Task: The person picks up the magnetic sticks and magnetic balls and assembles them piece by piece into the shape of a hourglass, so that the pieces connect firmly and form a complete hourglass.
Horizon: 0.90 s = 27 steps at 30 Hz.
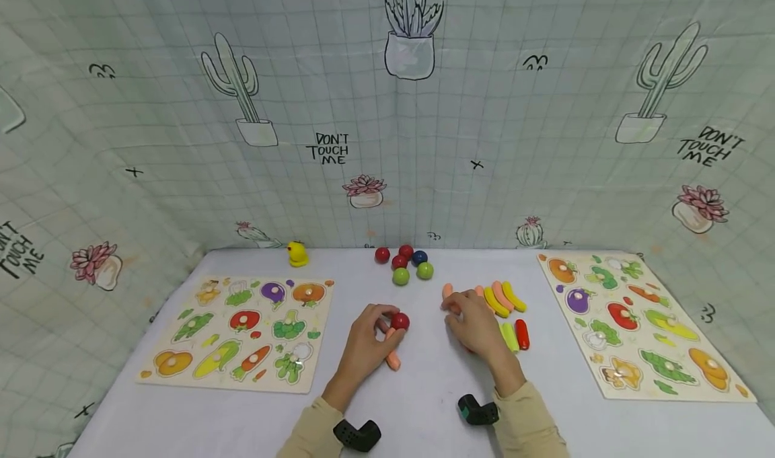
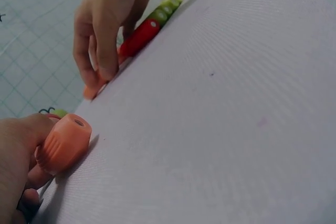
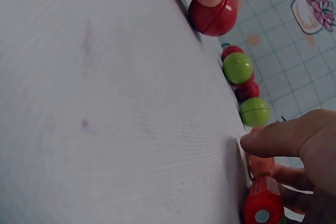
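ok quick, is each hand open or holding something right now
Left hand: holding red ball and orange piece.
Right hand: at another orange piece; can't tell if gripping.

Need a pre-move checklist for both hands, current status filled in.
1. Near red ball held by left hand: ok.
2. Orange piece beside it also gripped: cannot tell.
3. Right hand gripping second orange piece at its fingertips: cannot tell.
4. Hands apart from each other: ok.
5. Space around right hand clear: not ok, red piece close.
6. Left puzzle board and right puzzle board clear of hands: ok.
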{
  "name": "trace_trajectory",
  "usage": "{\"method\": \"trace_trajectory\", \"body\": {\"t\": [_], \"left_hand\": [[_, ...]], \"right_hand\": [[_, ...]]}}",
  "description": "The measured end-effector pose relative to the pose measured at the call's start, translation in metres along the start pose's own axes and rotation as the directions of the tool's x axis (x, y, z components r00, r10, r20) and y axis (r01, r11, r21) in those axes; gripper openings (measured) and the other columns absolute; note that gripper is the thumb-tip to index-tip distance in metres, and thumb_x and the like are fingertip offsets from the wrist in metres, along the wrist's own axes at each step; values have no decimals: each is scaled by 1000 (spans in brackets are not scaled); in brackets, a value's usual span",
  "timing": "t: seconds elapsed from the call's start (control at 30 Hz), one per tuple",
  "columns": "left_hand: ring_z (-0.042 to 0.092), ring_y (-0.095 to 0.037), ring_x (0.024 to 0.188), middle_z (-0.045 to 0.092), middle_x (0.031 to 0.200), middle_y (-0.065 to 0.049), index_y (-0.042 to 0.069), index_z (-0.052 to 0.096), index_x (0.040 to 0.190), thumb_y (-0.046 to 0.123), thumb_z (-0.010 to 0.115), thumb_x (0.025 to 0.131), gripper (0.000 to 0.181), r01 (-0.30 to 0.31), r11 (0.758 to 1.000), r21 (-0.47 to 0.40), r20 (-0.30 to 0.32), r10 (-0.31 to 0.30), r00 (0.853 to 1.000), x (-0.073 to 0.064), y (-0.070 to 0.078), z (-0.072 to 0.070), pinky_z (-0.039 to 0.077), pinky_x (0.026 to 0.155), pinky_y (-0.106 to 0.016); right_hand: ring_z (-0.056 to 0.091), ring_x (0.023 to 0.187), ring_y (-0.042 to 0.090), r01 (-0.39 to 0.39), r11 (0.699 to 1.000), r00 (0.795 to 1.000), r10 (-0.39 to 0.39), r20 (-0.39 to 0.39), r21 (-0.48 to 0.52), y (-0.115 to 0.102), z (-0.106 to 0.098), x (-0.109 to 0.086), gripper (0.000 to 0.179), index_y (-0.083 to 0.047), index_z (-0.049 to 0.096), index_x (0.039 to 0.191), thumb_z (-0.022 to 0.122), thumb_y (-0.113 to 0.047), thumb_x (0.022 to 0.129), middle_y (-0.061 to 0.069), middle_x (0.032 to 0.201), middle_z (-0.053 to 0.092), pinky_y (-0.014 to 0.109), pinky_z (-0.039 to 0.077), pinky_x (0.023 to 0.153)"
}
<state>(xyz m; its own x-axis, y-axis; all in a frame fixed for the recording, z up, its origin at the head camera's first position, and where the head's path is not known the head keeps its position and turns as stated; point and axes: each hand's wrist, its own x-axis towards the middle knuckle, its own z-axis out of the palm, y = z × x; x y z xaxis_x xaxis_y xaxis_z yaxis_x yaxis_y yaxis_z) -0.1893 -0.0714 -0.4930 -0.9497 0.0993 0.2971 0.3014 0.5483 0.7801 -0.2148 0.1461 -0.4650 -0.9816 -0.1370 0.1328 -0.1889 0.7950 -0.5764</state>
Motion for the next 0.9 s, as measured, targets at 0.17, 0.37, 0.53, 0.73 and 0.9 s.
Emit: {"method": "trace_trajectory", "body": {"t": [0.17, 0.37, 0.53, 0.73, 0.9], "left_hand": [[52, -8, 78, 59, 99, 3, 19, 62, 112, 22, 75, 80, 34, -3, 1000, 28, 24, 2, 1000, 1, 0, -3, 41, 64, -17], [51, -10, 79, 59, 102, 1, 17, 59, 115, 23, 72, 83, 35, 15, 997, 75, 74, -21, 997, 7, 3, -4, 41, 63, -17], [50, -12, 82, 59, 102, 1, 16, 58, 114, 25, 70, 84, 34, 19, 995, 102, 116, -31, 993, 13, 1, -3, 39, 64, -18], [51, -12, 84, 60, 103, 1, 16, 58, 116, 26, 70, 84, 36, 18, 996, 92, 105, -28, 994, 15, -2, -1, 40, 67, -19], [51, -12, 85, 59, 103, 2, 17, 57, 116, 25, 71, 84, 36, -13, 996, 86, 87, 6, 996, 17, -1, -3, 40, 68, -20]], "right_hand": [[50, 83, 21, 16, 1000, 1000, -16, -11, -7, -2, -1, 1, 14, -10, 65, 96, 66, -9, 82, 9, 95, 58, 35, 45, 74], [49, 78, 19, -3, 1000, 1000, 3, 15, 2, 0, -3, 5, 15, -8, 62, 98, 67, -11, 83, 7, 87, 57, 31, 44, 69], [49, 74, 18, -36, 998, 999, 35, 37, 50, 5, -2, 7, 16, -8, 60, 99, 68, -11, 84, 4, 81, 56, 28, 42, 67], [47, 68, 17, -38, 997, 999, 38, -4, 61, 8, 0, 6, 16, -8, 57, 96, 67, -10, 85, 4, 75, 52, 27, 38, 61], [51, 72, 19, -43, 996, 998, 46, -34, 81, 7, -2, 7, 20, -8, 54, 106, 63, -17, 90, 9, 88, 60, 28, 44, 65]]}}
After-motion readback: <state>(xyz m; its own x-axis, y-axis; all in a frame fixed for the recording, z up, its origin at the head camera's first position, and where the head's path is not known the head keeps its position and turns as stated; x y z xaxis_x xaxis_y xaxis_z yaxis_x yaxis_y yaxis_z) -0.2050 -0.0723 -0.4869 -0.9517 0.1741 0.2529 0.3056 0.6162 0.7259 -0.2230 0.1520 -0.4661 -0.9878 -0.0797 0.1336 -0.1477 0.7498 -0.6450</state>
